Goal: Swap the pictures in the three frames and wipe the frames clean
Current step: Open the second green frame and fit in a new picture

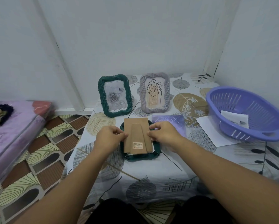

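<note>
The room has plain pale walls (135, 38) and a floor (43, 152) with brown and cream patterns. A low table is covered by a cloth (151, 172) printed with big leaves.

Both arms reach forward from the bottom of the view, and the two hands meet over the middle of the table. The left hand (110, 138) has its fingers curled and pinches the left edge of a brown cardboard back (136, 135). The right hand (165, 135) has its fingers curled too and pinches the right edge of the same board. The board has a fold-out stand and a small barcode sticker near its bottom.

The board sits on a dark green frame (141, 156) that lies face down on the cloth. A bit of white paper peeks out under the board's lower edge.

Just beside the right hand lies a purple picture (171, 122), flat on the cloth. Behind the hands two more frames stand upright. One is a green frame (114, 96) with a grey rose picture. Next to it is a grey frame (155, 92) with a leaf drawing.

Far to the right sits a purple basket (247, 113) with paper inside, resting partly on a white sheet (211, 133). On the left, on the floor, is a pink mattress (14, 130).
</note>
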### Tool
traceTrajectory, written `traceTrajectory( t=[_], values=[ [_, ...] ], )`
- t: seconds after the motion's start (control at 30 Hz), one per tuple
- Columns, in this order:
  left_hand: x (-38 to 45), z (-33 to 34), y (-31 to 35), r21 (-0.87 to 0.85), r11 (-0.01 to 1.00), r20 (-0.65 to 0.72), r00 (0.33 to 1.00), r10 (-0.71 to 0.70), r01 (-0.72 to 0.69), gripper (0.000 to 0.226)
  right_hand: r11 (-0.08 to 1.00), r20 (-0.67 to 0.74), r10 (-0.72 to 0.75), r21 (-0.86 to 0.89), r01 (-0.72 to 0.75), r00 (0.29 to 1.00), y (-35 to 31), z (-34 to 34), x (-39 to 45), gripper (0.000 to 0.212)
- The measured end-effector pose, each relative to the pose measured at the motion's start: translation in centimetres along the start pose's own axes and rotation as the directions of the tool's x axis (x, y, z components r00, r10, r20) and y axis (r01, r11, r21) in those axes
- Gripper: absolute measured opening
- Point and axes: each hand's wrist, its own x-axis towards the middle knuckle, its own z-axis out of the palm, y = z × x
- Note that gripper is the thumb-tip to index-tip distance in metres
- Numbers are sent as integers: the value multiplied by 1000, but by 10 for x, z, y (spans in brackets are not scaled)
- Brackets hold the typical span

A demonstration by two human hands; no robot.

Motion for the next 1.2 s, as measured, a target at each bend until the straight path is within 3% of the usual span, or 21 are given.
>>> traceTrajectory(
  t=[0.5,1.03,1.2],
  values=[
    [3,8,3,136,990,5,1000,24,-24,13,994,-33,-49,-100,45,998,0,-3,1,14],
    [7,11,-7,211,977,3,1000,30,-30,16,937,-27,-101,-340,86,995,-1,0,8,11],
    [8,13,-9,236,971,-10,999,39,-35,19,875,-43,-155,-470,116,987,-2,2,7,14]
  ],
)
